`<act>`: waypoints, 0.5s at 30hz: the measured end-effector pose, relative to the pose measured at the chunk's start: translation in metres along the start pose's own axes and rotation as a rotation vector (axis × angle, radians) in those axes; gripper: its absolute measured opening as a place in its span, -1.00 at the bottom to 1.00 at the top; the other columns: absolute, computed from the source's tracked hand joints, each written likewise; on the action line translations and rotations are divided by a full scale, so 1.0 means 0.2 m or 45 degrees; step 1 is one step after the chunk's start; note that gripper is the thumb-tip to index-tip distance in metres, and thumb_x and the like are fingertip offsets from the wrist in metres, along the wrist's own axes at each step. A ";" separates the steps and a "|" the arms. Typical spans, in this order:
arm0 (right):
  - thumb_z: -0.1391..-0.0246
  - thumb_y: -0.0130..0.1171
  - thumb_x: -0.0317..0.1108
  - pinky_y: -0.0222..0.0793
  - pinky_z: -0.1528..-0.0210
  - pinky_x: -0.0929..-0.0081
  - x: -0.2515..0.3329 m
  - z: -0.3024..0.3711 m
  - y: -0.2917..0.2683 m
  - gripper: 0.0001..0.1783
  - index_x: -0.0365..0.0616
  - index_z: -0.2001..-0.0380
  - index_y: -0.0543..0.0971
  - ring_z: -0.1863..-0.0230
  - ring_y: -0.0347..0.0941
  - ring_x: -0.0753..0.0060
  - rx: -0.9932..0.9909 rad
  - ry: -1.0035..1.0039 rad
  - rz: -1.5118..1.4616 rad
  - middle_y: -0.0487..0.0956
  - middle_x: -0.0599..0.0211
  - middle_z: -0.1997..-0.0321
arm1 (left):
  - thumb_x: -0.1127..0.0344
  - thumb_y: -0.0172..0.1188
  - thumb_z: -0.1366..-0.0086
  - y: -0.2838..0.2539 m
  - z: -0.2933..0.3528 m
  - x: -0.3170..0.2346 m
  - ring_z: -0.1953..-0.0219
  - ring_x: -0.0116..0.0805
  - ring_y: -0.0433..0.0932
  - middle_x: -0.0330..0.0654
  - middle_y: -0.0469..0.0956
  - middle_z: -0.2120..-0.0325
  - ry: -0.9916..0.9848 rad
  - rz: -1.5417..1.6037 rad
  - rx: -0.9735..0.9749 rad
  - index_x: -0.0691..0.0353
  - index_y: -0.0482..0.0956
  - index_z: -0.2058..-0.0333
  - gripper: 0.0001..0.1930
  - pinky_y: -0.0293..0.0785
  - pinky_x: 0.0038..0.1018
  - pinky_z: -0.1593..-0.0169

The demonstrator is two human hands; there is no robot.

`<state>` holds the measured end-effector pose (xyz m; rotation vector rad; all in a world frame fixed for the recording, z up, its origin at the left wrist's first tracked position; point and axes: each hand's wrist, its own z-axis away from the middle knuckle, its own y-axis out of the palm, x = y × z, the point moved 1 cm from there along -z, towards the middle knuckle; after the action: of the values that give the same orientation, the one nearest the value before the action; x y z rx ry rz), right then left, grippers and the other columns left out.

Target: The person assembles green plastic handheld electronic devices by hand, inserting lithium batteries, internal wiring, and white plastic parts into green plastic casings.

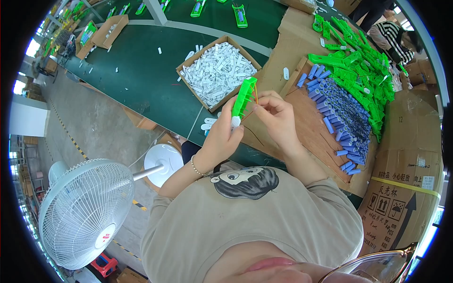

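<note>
My left hand [222,134] is closed around the lower end of a bright green plastic housing [244,96] with ribs along one side. A small white piece [235,122] sits at its bottom end, beside my thumb. Thin orange-red wires [256,93] run along the housing's right edge. My right hand [277,117] pinches thumb and forefinger together at these wires, close to the housing; the exact grip is partly covered by the fingers. A dark thin wire [255,136] hangs below, between my hands.
Just beyond my hands stands a cardboard box [192,90] of small white parts. To the right, blue cylindrical cells [337,108] lie on a brown board [302,115], with green housings [363,70] heaped behind. A large carton [401,155] stands far right, a fan [87,212] at left.
</note>
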<state>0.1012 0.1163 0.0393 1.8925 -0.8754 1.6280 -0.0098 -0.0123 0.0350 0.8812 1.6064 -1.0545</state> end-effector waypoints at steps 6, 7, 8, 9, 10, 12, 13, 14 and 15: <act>0.14 0.24 -0.49 0.32 0.40 0.44 0.15 0.10 0.09 -0.86 -0.25 0.61 0.46 0.43 0.45 0.36 0.190 0.113 0.512 0.47 0.22 0.58 | 0.46 -0.07 -0.26 0.01 -0.02 -0.01 -0.08 -0.14 0.36 0.07 0.33 -0.04 0.010 0.042 -0.117 0.34 0.01 -0.24 -0.42 0.24 -0.37 -0.13; 0.11 0.24 -0.48 0.24 0.43 0.48 0.12 0.11 0.10 -0.84 -0.21 0.63 0.45 0.55 0.36 0.41 0.167 -0.138 0.603 0.41 0.29 0.64 | 0.49 -0.09 -0.27 0.01 -0.02 -0.01 -0.13 -0.27 0.29 0.01 0.28 -0.08 0.006 0.093 -0.143 0.35 0.02 -0.25 -0.43 0.17 -0.43 -0.18; 0.11 0.24 -0.48 0.24 0.43 0.48 0.11 0.12 0.10 -0.84 -0.21 0.63 0.45 0.55 0.36 0.41 0.163 -0.135 0.607 0.41 0.29 0.64 | 0.49 -0.09 -0.27 0.02 -0.02 0.00 -0.13 -0.27 0.29 0.01 0.28 -0.08 0.007 0.097 -0.138 0.35 0.02 -0.25 -0.43 0.17 -0.43 -0.18; 0.12 0.24 -0.47 0.23 0.43 0.43 0.11 0.12 0.10 -0.84 -0.20 0.63 0.45 0.55 0.36 0.35 0.176 -0.259 0.722 0.42 0.29 0.64 | 0.46 -0.07 -0.28 0.02 -0.02 0.02 -0.05 -0.28 0.36 0.00 0.36 -0.01 -0.004 0.097 -0.150 0.35 0.05 -0.23 -0.45 0.24 -0.42 -0.12; 0.13 0.24 -0.46 0.22 0.42 0.38 0.11 0.13 0.10 -0.84 -0.19 0.63 0.45 0.55 0.37 0.29 0.190 -0.382 0.836 0.43 0.30 0.64 | 0.43 -0.05 -0.28 0.03 -0.01 0.04 0.02 -0.28 0.43 -0.01 0.43 0.06 -0.018 0.097 -0.160 0.34 0.09 -0.21 -0.48 0.31 -0.41 -0.05; 0.14 0.23 -0.47 0.21 0.42 0.36 0.09 0.13 0.08 -0.84 -0.18 0.63 0.44 0.55 0.37 0.26 0.225 -0.386 0.819 0.43 0.31 0.64 | 0.42 -0.03 -0.29 0.04 -0.01 0.09 0.04 -0.33 0.43 -0.03 0.44 0.07 -0.041 0.158 -0.133 0.34 0.12 -0.19 -0.50 0.31 -0.44 -0.04; 0.15 0.23 -0.47 0.20 0.42 0.34 0.09 0.12 0.08 -0.85 -0.17 0.64 0.44 0.54 0.37 0.24 0.263 -0.398 0.797 0.43 0.31 0.64 | 0.41 -0.02 -0.30 0.04 -0.02 0.10 0.05 -0.38 0.42 -0.06 0.44 0.09 -0.062 0.211 -0.113 0.35 0.16 -0.17 -0.52 0.31 -0.48 -0.04; 0.15 0.23 -0.47 0.20 0.42 0.34 0.08 0.12 0.07 -0.85 -0.17 0.64 0.44 0.54 0.37 0.24 0.259 -0.395 0.801 0.43 0.31 0.64 | 0.41 -0.02 -0.30 0.04 -0.02 0.11 0.05 -0.38 0.42 -0.06 0.44 0.09 -0.062 0.215 -0.108 0.35 0.16 -0.17 -0.52 0.31 -0.48 -0.04; 0.15 0.23 -0.47 0.20 0.42 0.34 0.08 0.12 0.07 -0.85 -0.16 0.63 0.44 0.54 0.37 0.24 0.280 -0.455 0.836 0.42 0.31 0.64 | 0.41 -0.02 -0.30 0.04 -0.02 0.11 0.06 -0.39 0.42 -0.07 0.45 0.10 -0.080 0.246 -0.087 0.35 0.19 -0.16 -0.54 0.31 -0.49 -0.03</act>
<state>0.1082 0.0885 0.0497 2.2374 -1.6636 1.8196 -0.0093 -0.0055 0.0125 0.9284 1.4647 -0.8784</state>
